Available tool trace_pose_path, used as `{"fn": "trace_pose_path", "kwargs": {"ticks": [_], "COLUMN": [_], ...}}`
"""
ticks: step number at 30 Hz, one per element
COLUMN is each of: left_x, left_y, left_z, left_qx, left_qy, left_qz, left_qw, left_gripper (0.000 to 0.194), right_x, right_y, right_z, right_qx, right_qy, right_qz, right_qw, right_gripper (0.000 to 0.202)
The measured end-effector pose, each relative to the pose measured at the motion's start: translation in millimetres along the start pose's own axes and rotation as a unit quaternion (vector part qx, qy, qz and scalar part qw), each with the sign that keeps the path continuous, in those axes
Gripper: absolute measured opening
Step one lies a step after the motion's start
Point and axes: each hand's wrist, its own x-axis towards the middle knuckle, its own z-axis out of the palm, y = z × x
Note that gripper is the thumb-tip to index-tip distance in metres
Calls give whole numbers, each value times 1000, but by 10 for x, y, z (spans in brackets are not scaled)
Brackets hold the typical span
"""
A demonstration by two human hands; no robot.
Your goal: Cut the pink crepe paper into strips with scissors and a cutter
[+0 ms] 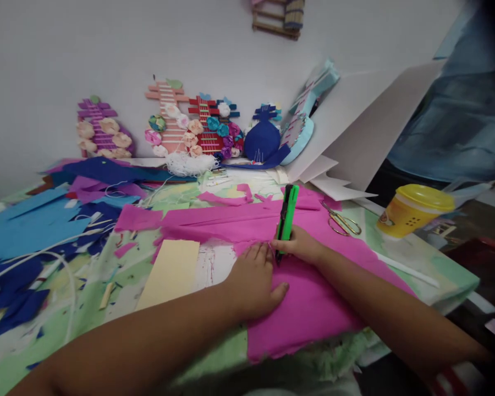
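A large sheet of pink crepe paper (pixel 313 308) covers the middle of the table and hangs over its front edge. My left hand (pixel 253 280) lies flat on the paper's left part, fingers extended and thumb apart. Just to its right, my right hand (pixel 299 245) grips a green and black cutter (pixel 286 217), held upright with its lower tip at the paper. Under the left side of the paper a white board (pixel 214 267) shows, and a cream card (pixel 171 269) lies beside it. Gold-handled scissors (pixel 342 221) rest on the pink paper at the right.
Blue and purple paper scraps (pixel 28 220) and a white cable (pixel 70 275) lie at the left. Decorated instrument-shaped crafts (pixel 206 126) lean on the wall. A yellow cup (pixel 414 212) stands at the right near white boards (pixel 355 132).
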Motion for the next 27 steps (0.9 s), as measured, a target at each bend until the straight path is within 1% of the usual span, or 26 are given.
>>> {"fn": "trace_pose_path", "kwargs": {"ticks": [4, 8, 13, 15, 19, 23, 27], "left_x": [-6, -9, -11, -9, -2, 1, -2], "left_y": [-10, -13, -6, 0, 15, 20, 16], "left_z": [0, -3, 3, -10, -44, -52, -44], "left_qx": [4, 6, 9, 4, -12, -21, -24], "left_qy": [14, 15, 26, 22, 10, 10, 16], "left_qz": [4, 6, 12, 10, 1, -2, -4], "left_qw": [1000, 1000, 1000, 1000, 1000, 1000, 1000], "left_gripper": [73, 72, 72, 71, 68, 67, 65], "right_x": [-7, -10, -39, -50, -60, -81, -120], "right_y": [-18, -48, -53, -42, -20, -6, -10], "right_z": [8, 32, 67, 71, 71, 78, 73], "right_qx": [-27, -43, -51, -53, -65, -74, -102], "right_qy": [5, 3, 21, 26, 17, 17, -18], "right_qz": [-4, -18, -37, -45, -48, -51, -91], "right_qw": [1000, 999, 998, 997, 997, 996, 990], "right_gripper": [28, 24, 22, 22, 22, 23, 23]}}
